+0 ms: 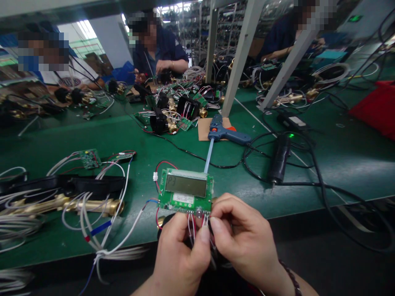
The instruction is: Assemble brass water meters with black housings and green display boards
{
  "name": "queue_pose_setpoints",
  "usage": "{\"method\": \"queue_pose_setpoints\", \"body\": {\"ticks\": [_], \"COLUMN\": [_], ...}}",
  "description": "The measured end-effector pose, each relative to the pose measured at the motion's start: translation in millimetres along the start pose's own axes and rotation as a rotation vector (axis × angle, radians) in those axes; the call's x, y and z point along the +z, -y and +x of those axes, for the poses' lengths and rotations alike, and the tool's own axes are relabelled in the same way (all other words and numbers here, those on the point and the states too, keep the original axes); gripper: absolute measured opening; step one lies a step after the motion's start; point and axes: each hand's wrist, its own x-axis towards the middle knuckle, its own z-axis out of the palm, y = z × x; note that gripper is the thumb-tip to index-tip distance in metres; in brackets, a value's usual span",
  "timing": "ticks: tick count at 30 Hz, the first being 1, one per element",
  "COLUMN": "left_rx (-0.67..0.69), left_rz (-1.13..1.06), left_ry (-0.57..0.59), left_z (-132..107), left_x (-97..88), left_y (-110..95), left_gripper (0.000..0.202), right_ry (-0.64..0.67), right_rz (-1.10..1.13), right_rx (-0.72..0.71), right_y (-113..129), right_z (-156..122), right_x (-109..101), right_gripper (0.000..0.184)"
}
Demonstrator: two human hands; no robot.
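A green circuit board (164, 201) with a grey LCD screen (185, 186) faces me at the table's near edge, its display reading something like "P3". Thin white and red wires (191, 228) run down from its lower edge. My left hand (182, 250) is closed on these wires, the thumb pressed over them just below the board. Pinched fingers of my right hand (247, 234) hold wire ends at the board's lower right corner. A brass fitting (161, 222) partly shows behind the board; what lies under my hands is hidden.
Ahead lie a blue glue gun (230, 133) on cardboard and a black electric screwdriver (280, 158) with looped cable. Brass meter bodies (101, 206) and bundled wires fill the left. Beyond are a heap of boards (185, 124), metal posts (240, 57) and several people working.
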Motion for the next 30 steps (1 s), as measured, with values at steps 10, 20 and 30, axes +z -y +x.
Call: {"method": "queue_pose_setpoints", "body": {"ticks": [10, 20, 30], "left_rx": [-0.008, 0.037, -0.04], "left_rz": [-0.134, -0.104, -0.12], "left_ry": [0.087, 0.237, 0.019], "left_z": [1.5, 8.2, 1.8], "left_x": [-4.7, -12.5, -2.9], "left_y": [2.6, 7.3, -1.6], "left_gripper": [0.024, 0.02, 0.01], "right_ry": [-0.01, -0.021, -0.056], "right_rz": [0.002, 0.02, 0.036], "right_rx": [0.002, -0.023, -0.047], "right_y": [0.7, -3.0, -6.7], "right_z": [0.4, -1.7, -4.7], "right_x": [1.5, 1.9, 4.5], "right_gripper": [0.016, 0.015, 0.015]}}
